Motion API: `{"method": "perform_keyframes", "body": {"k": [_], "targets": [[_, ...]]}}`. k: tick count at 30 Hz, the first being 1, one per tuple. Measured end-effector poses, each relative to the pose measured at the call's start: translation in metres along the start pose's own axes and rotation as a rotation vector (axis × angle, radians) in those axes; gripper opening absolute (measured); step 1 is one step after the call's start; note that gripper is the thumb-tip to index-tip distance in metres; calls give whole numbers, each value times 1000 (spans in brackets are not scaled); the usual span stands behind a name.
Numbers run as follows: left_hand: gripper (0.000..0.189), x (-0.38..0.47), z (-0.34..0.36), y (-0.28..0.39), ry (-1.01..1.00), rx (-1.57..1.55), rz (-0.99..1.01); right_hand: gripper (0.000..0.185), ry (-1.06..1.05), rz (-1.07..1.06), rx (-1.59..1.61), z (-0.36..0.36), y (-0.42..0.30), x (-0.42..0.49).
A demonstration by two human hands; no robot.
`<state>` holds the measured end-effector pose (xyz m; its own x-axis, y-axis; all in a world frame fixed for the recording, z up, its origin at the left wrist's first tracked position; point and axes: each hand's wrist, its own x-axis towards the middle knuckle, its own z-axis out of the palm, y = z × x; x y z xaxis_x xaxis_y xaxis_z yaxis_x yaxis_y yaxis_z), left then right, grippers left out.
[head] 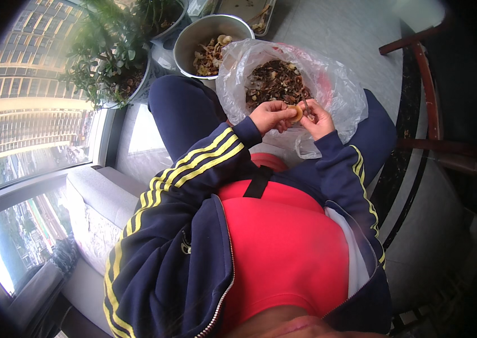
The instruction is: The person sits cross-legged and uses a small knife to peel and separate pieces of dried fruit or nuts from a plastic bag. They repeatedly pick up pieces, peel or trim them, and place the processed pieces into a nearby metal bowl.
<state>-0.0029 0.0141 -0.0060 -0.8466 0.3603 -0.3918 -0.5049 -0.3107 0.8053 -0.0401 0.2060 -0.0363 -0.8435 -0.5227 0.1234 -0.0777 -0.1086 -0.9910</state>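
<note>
My left hand [271, 115] pinches a small, round, tan piece that looks like a mushroom cap [295, 113]. Close beside it, my right hand [317, 120] has its thumb and fingers closed around a thin dark item [305, 105], perhaps a stem or a small blade; I cannot tell which. Both hands are over the near side of an open clear plastic bag [335, 80] that holds dark brown and reddish scraps [274, 82]. Behind the bag on the left, a round metal pot [181, 50] contains pale and tan mushroom-like pieces [213, 55].
Potted succulents [116, 63] stand by the window at the left. A metal tray [269, 21] with some bits lies beyond the pot. A reddish wooden chair or stool frame [429, 93] is at the right. A light grey padded seat [103, 198] sits at the lower left.
</note>
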Motion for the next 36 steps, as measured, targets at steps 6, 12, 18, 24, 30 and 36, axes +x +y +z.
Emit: {"method": "perform_keyframes", "body": {"k": [6,12,18,24,30,36], "targets": [[14,0,-3,-1,-67,-182,-17,26,8,81,152,-4,6,-2],[9,0,-6,-2,-129,-289,-10,28,84,104,256,1,5,0],[8,1,-7,-5,-128,-286,22,27,75,211,286,1,-11,-3],[14,6,-17,-13,35,40,18,19,176,403,373,0,-18,-2],[26,8,-13,-15,328,601,555,22,188,455,300,-1,-21,0],[33,2,2,-2,180,362,411,18,179,418,279,4,-17,0]]}}
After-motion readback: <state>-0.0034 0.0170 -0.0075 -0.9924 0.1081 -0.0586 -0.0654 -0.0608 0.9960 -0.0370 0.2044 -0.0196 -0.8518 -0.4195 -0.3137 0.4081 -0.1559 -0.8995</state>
